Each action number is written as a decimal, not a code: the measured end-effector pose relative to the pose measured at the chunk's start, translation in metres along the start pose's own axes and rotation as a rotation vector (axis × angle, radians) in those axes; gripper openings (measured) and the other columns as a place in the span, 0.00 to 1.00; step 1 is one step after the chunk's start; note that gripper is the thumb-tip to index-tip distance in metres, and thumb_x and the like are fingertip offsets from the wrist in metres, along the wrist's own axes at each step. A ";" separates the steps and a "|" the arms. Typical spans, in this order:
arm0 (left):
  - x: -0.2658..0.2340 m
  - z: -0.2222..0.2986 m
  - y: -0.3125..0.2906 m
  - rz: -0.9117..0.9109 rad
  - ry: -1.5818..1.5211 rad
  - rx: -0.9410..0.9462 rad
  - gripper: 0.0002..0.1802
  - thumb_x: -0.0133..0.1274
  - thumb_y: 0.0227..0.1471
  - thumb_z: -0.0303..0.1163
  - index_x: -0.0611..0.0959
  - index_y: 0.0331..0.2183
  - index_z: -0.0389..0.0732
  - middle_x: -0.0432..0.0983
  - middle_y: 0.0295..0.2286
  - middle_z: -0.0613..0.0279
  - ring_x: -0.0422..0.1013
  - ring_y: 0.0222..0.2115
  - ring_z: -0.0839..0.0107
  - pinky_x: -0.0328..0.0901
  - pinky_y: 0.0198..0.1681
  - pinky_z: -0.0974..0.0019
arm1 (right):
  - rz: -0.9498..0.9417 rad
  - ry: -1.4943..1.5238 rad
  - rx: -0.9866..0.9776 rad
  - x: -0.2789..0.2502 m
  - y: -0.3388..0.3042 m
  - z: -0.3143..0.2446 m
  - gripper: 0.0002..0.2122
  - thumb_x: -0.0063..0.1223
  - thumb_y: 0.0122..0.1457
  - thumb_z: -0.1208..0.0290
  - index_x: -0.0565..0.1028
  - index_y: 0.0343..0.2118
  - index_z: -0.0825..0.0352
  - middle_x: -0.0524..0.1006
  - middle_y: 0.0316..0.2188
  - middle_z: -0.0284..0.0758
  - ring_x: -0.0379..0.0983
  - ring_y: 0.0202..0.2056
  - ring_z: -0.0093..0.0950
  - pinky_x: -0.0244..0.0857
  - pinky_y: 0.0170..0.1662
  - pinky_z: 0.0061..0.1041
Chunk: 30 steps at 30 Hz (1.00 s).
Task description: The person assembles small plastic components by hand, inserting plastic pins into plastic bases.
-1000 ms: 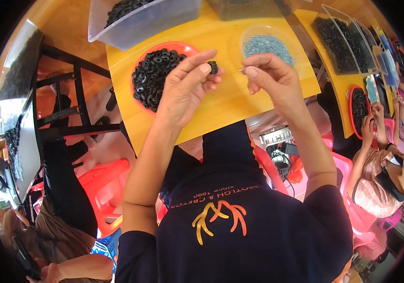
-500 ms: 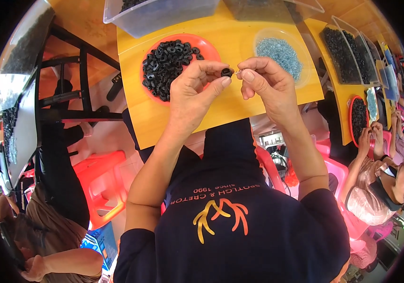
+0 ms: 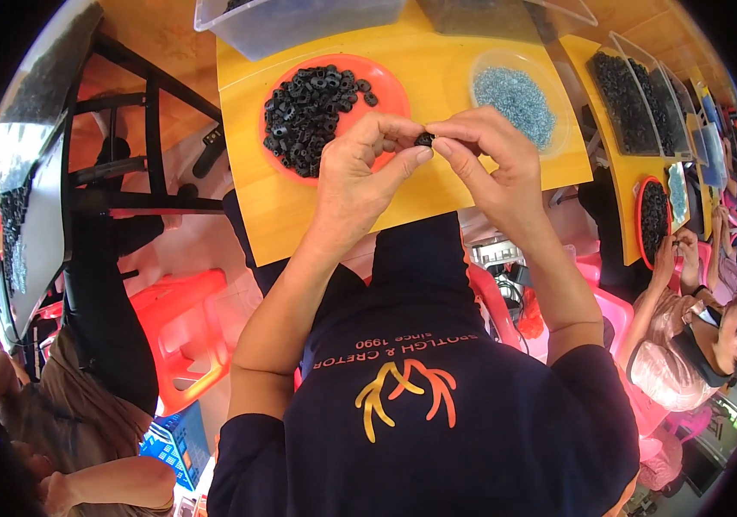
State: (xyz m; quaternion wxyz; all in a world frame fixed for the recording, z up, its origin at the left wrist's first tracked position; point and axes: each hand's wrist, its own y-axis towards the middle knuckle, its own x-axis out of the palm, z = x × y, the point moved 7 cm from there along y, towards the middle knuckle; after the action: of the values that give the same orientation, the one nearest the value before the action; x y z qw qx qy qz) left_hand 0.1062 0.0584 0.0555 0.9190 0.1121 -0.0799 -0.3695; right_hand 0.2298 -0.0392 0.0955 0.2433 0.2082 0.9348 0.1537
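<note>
One dark shirt, marked on the chest with a yellow and orange emblem, is seen nearest. Two bare forearms, bent at the elbow, are extended forward from its short sleeves and angled inward above the near part of a yellow table. One small black piece is held up between the hands, over the table. Its handling is judged to be under way, not finished; plentiful stock is left beyond, and whether any pieces there are already worked cannot be told. Left hand: the piece is pinched between thumb and forefinger, the other fingers being curled beneath. Right hand: thumb and forefinger are closed on the same piece from the right, wrist turned inward; any smaller part between these tips is hidden. One round red tray, partly covered by the left hand, is heaped with loose black rings. One clear dish, placed beyond the right hand, is filled with tiny blue-grey parts. Two translucent bins, left and right, are stood at the far side. Farther right, a second red tray is placed near a co-worker's hands.
</note>
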 end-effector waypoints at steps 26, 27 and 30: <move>-0.045 -0.053 -0.077 0.103 -0.131 -0.256 0.10 0.61 0.52 0.21 0.80 0.39 0.35 0.78 0.34 0.64 0.74 0.36 0.77 0.69 0.43 0.71 | -0.383 -0.626 -0.229 0.102 0.062 0.061 0.09 0.51 0.54 0.76 0.82 0.36 0.62 0.77 0.34 0.36 0.75 0.39 0.37 0.71 0.40 0.39; -0.046 -0.054 -0.077 0.098 -0.130 -0.247 0.10 0.61 0.52 0.21 0.80 0.39 0.35 0.78 0.34 0.64 0.74 0.36 0.77 0.69 0.43 0.71 | -0.385 -0.626 -0.226 0.102 0.062 0.062 0.09 0.51 0.54 0.76 0.82 0.36 0.62 0.77 0.34 0.36 0.75 0.39 0.37 0.71 0.40 0.39; -0.047 -0.057 -0.078 0.088 -0.126 -0.240 0.11 0.61 0.52 0.21 0.80 0.39 0.35 0.78 0.34 0.64 0.73 0.36 0.77 0.69 0.43 0.71 | -0.407 -0.559 -0.232 0.103 0.062 0.062 0.10 0.51 0.53 0.77 0.82 0.35 0.63 0.77 0.34 0.36 0.75 0.39 0.37 0.70 0.41 0.38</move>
State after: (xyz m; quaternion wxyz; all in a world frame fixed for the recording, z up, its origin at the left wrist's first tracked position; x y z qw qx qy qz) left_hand 0.0338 0.0446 -0.0234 0.9343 -0.0258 -0.0973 -0.3420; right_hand 0.2000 0.0736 0.0273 0.5370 0.0229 0.8309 0.1443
